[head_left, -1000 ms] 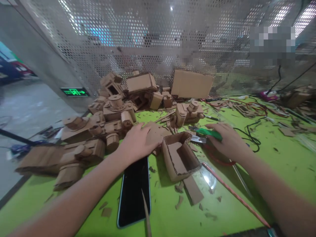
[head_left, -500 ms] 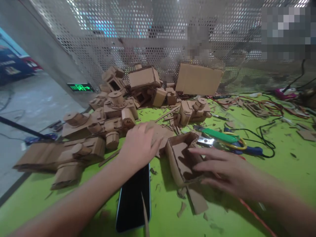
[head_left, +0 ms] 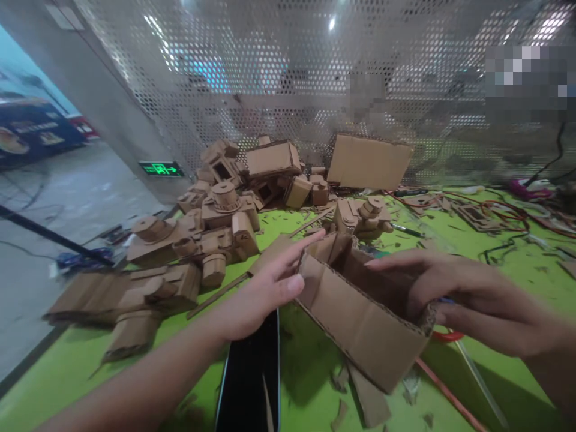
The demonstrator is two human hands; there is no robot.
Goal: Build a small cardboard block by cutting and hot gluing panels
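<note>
- Gripping a cardboard box (head_left: 360,324) with the right hand (head_left: 450,297), fingers curled inside and thumb outside, pinching the right end wall.
- Reaching the index finger of that hand forward over the box's far wall.
- Keeping the left hand (head_left: 265,294) partly open at the box's left end, with one finger stretched along the outside and the thumb at the near corner; unable to tell whether it grips or only touches.
- Holding the box in front, between both hands, tilted, open side up, over the green table (head_left: 531,258).
- Just below the box, lying on the table by a few scraps: a cardboard strip (head_left: 369,399).
- Under the left wrist, partly covered: a black phone (head_left: 247,378), with a thin sliver (head_left: 269,405) across its lower part.
- Showing in part behind the box: something green (head_left: 381,254), too hidden to name.
- Running past the box's right end, toward the near edge: a red cord (head_left: 445,393).
- Left of the left hand and beyond: a pile of cardboard cameras (head_left: 213,270).
- Leaning at the mesh wall (head_left: 292,90), beyond the box: a large cardboard piece (head_left: 371,162).
</note>
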